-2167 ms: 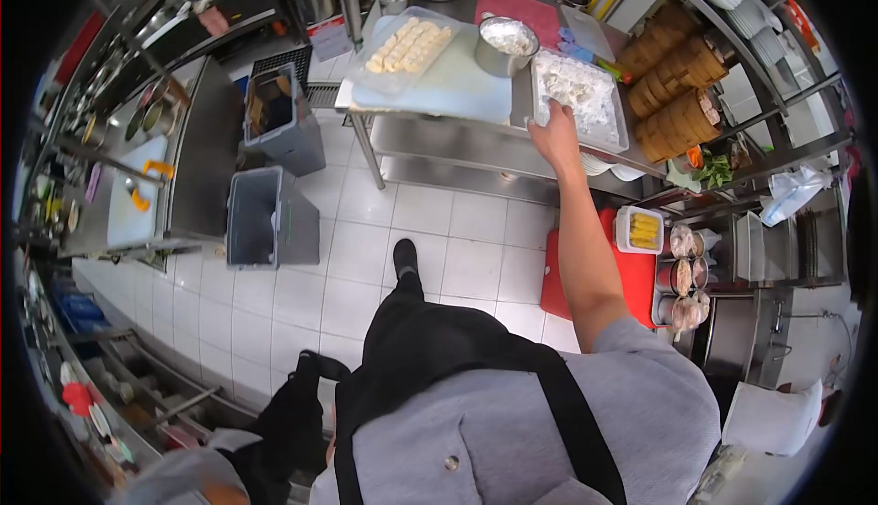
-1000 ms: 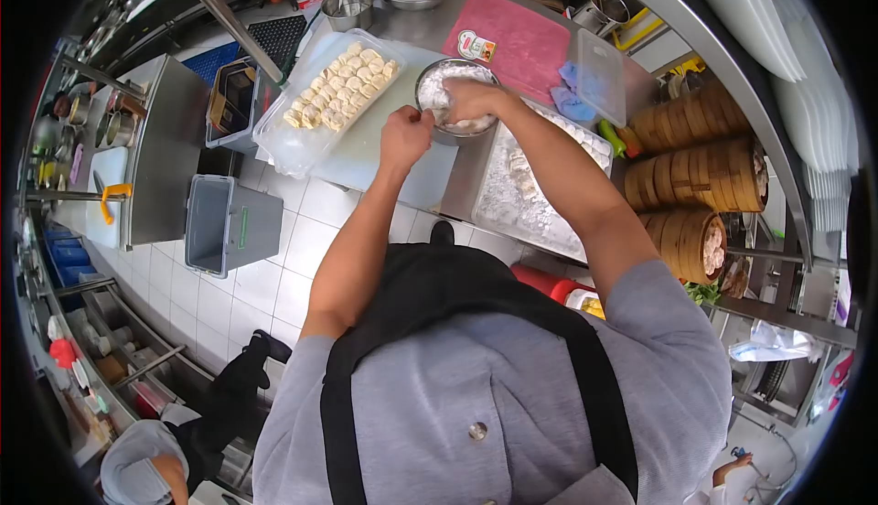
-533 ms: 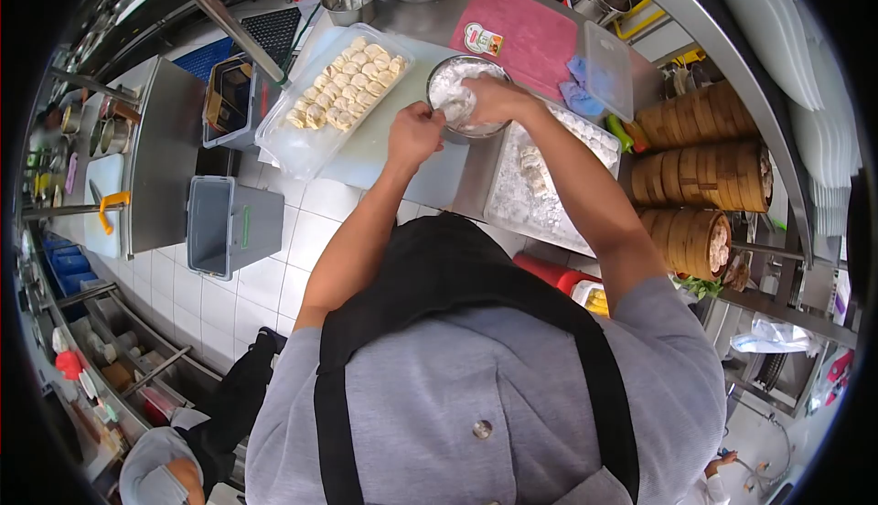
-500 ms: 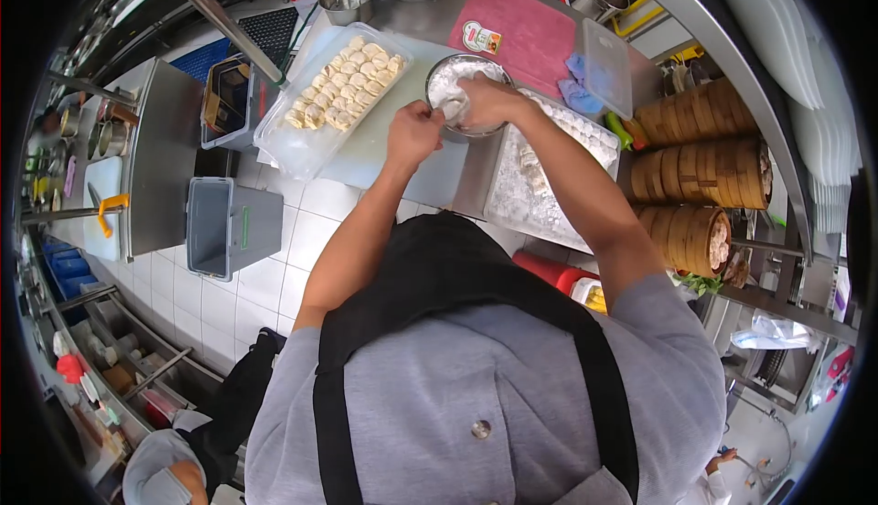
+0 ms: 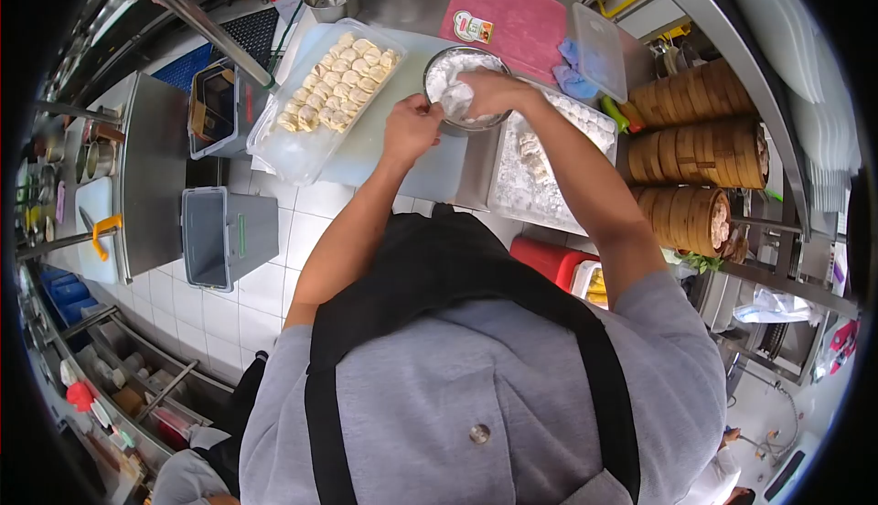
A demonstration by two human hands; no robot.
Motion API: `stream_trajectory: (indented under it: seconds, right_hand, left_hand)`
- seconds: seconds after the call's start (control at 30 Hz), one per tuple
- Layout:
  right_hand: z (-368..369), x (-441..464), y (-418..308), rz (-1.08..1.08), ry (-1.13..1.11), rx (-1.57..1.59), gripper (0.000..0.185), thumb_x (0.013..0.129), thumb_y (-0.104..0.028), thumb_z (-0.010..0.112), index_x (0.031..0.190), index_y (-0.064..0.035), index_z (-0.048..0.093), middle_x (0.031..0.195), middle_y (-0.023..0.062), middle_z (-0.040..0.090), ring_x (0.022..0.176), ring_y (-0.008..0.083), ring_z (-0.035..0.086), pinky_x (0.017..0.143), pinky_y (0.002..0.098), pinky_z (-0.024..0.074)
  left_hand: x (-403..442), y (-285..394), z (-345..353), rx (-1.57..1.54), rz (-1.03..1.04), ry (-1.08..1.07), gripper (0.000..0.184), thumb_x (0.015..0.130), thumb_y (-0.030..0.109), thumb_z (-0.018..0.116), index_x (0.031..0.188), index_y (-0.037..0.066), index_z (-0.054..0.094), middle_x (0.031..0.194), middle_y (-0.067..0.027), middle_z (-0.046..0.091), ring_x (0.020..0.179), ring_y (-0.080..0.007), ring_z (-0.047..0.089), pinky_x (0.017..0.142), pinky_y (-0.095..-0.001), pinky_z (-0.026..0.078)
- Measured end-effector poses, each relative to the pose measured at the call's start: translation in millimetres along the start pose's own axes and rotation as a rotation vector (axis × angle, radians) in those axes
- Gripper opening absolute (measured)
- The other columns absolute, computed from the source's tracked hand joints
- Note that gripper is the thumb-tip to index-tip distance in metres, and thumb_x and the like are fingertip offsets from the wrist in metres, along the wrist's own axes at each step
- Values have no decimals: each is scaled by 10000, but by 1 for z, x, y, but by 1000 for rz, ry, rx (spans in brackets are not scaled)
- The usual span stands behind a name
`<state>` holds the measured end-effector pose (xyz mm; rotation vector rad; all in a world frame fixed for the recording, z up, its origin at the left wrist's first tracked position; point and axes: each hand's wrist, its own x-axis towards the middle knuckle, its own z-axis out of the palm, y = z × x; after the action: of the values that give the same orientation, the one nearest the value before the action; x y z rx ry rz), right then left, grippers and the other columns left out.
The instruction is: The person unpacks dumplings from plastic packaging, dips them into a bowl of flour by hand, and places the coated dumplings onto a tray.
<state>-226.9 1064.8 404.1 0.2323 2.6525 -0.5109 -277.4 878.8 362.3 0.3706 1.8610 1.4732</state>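
A round metal bowl of white powder stands on the work surface ahead of me. My right hand reaches down into it, fingers curled at a powder-coated lump, whose kind I cannot make out. At the bowl's left rim, my left hand is closed, thumb and fingers pinched on the edge. Rows of pale folded dumplings fill much of a clear plastic tray to the left. To the right, a metal tray holds rows of white-powdered pieces, partly covered by my right forearm.
A pink cutting board and a blue cloth lie beyond the bowl. Stacked bamboo steamers stand at the right. Grey bins are on the floor at left. Another person is at the lower left.
My view has shifted slightly. My right hand stays in the bowl with small finger movement, and my left hand remains at the rim. The person at lower left has moved.
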Motion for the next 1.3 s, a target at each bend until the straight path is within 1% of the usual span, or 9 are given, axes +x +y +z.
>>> stream_trajectory:
  seconds: [0.13,0.57,0.63,0.77,0.8,0.87,0.97,1.07,1.3]
  right_hand:
    - [23,15,9,-24,251,102,636,638,-166,715,1246,-36,577,1135,238,622,1073,352,597,931,387,469]
    - [5,-6,23,181,271,411,618,701,-211,716,1270,-14,575,1047,203,663,923,239,652,824,343,512]
    - [3,-26,25,138,395,713,605,729,-241,724,1268,-8,575,1054,202,665,931,249,648,819,339,510]
    - [1,-94,62,210,667,674,551,762,-307,745,1200,-1,613,969,135,683,847,193,627,771,312,495]
    - [-27,-134,50,284,459,649,574,754,-296,742,1223,3,599,977,162,674,825,198,640,761,316,513]
    - [2,-150,111,335,403,525,603,749,-282,733,1250,16,575,980,195,665,779,211,654,729,314,530]
    - [47,-163,154,469,425,323,599,712,-250,699,1247,-2,590,1006,205,684,834,275,672,790,337,522]
    - [70,-165,161,520,458,374,628,714,-282,689,1277,-27,575,1180,241,617,1069,329,615,918,362,484]
    - [54,-157,134,562,421,211,526,736,-230,650,1218,-22,608,1118,259,633,1040,362,618,921,395,484]
  left_hand:
    - [3,-2,-2,3,-14,-19,230,904,197,609,850,-25,588,740,-64,606,639,-174,666,529,-291,553]
    - [4,-3,-2,-16,-36,-57,234,914,219,606,906,-15,589,813,-78,617,688,-198,678,553,-291,550]
    - [2,-1,2,-50,-30,-83,221,900,201,614,843,-11,588,758,-70,613,657,-185,669,531,-285,546]
    - [4,-1,-1,-41,-72,-73,206,918,202,607,878,3,570,828,-68,603,704,-214,686,555,-287,552]
    - [5,-1,-2,-34,-75,-92,200,920,201,610,894,10,558,875,-67,591,741,-232,697,571,-286,556]
    - [6,1,-3,-30,-83,-95,196,919,200,610,901,10,562,876,-64,588,746,-234,698,572,-286,556]
    - [3,3,-2,-33,-92,-93,192,918,199,613,912,13,569,884,-62,585,757,-236,700,577,-286,559]
    - [5,1,-2,-50,-97,-98,191,918,200,617,916,14,571,895,-63,586,765,-237,701,585,-289,563]
    - [5,1,-4,-45,-111,-93,208,920,202,619,951,-2,590,908,-76,604,760,-231,698,597,-293,567]
